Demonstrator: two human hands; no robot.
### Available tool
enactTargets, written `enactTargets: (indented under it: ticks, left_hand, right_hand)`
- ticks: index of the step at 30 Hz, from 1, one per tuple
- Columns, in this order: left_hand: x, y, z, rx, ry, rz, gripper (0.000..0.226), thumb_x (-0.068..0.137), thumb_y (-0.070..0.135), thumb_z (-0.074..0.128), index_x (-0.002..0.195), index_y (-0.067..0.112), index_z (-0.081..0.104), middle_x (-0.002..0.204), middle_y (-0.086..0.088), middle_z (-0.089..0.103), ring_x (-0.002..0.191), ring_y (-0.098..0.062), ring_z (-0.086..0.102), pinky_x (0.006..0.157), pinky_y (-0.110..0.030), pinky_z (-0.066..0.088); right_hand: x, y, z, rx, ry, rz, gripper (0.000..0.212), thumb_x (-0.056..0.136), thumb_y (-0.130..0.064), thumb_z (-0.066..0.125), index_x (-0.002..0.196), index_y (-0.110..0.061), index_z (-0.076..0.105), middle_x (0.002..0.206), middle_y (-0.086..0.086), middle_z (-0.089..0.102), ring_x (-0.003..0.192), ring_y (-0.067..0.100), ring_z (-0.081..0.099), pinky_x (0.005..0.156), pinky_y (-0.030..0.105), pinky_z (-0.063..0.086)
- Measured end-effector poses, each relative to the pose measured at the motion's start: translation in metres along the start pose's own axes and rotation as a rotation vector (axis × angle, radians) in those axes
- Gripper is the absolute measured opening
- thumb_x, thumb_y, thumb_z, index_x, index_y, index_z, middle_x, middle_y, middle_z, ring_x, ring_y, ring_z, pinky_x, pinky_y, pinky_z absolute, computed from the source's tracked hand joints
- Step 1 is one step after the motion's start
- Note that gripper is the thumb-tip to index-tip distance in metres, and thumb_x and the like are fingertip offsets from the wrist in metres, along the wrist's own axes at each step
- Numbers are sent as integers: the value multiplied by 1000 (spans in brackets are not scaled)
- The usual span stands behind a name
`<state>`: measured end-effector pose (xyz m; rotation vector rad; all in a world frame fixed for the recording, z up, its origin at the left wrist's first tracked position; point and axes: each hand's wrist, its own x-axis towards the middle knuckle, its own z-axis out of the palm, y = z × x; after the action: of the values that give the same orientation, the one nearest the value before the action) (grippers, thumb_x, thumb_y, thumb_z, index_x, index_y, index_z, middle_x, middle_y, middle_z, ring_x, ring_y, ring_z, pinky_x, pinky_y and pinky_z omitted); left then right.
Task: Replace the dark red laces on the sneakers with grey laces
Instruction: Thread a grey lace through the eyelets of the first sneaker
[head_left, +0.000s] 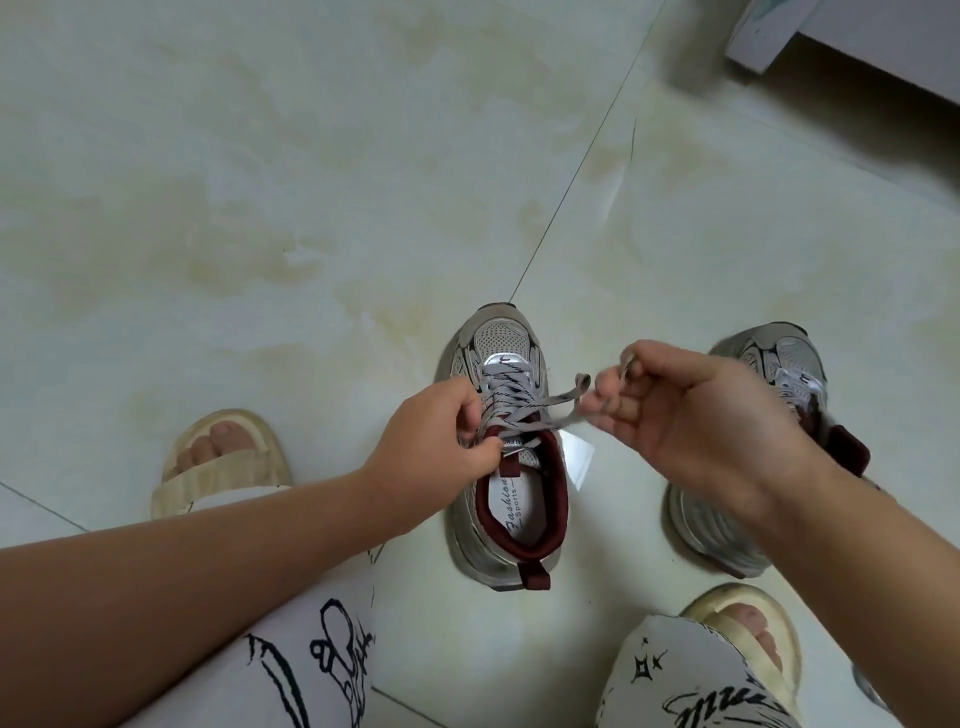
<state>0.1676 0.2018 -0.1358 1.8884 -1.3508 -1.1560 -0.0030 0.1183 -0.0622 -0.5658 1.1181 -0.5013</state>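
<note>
A pale tiled floor (260, 208) fills most of the view, with the corner of a white cabinet (769, 47) at the top right. The person crouches over it in patterned white trousers (311, 660) and beige slippers (228, 457), one foot on each side. Two sneakers stand on the tiles with toes pointing away: the near sneaker (511, 467) in the middle between the forearms, and the second sneaker (769, 415) to its right, partly hidden behind the right wrist. Both already carry grey lace across the eyelets, and no dark red lace is visible, so the swap looks nearly finished, with the work now on tying off the middle shoe. The grey lace (540, 410) runs crosswise to that shoe's long axis, stretched from one hand to the other just above the tongue and the dark red collar. The left hand (436, 436) sits close over the top eyelets, fingers curled and pinching one end of the lace right at the shoe. The right hand (691, 415) is raised higher and out to the right, well apart from the shoe, fingers curled round the other end, whose loop sticks up beside the fingertips. Any knot will probably form nearer the left hand, so the right end would have to travel back leftward across the tongue.
</note>
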Motion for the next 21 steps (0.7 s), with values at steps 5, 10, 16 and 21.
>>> enactTargets:
  ticks: [5, 10, 16, 21]
  left_hand:
    - [-2, 1, 0, 2, -4, 30, 18, 75, 8, 66, 74, 16, 51, 68, 2, 51, 63, -11, 46, 59, -14, 36]
    - [-5, 7, 1, 193, 10, 159, 20, 77, 7, 60, 72, 20, 45, 74, 9, 45, 61, -16, 48, 57, -20, 38]
    - [-3, 13, -6, 623, 63, 501, 29, 73, 39, 51, 67, 14, 64, 75, -1, 52, 71, -14, 41, 48, -21, 36]
    - [4, 22, -4, 813, -11, 599, 19, 55, 19, 70, 50, 15, 52, 65, -3, 48, 59, -21, 47, 52, -24, 26]
  right_hand:
    - [0, 9, 6, -399, 146, -103, 36, 94, -7, 43, 59, -12, 38, 42, -2, 36, 47, 18, 35, 48, 24, 39]
    - [2, -8, 2, -208, 215, -32, 31, 93, -12, 42, 62, -13, 37, 44, 1, 38, 45, 19, 39, 50, 27, 41]
    - [6, -5, 3, -359, 235, -22, 32, 94, -16, 47, 63, -11, 44, 50, 9, 53, 52, 23, 51, 55, 28, 52]
    - [11, 14, -2, -633, 230, 89, 25, 92, -20, 52, 70, -8, 47, 46, 9, 51, 39, 21, 49, 51, 28, 50]
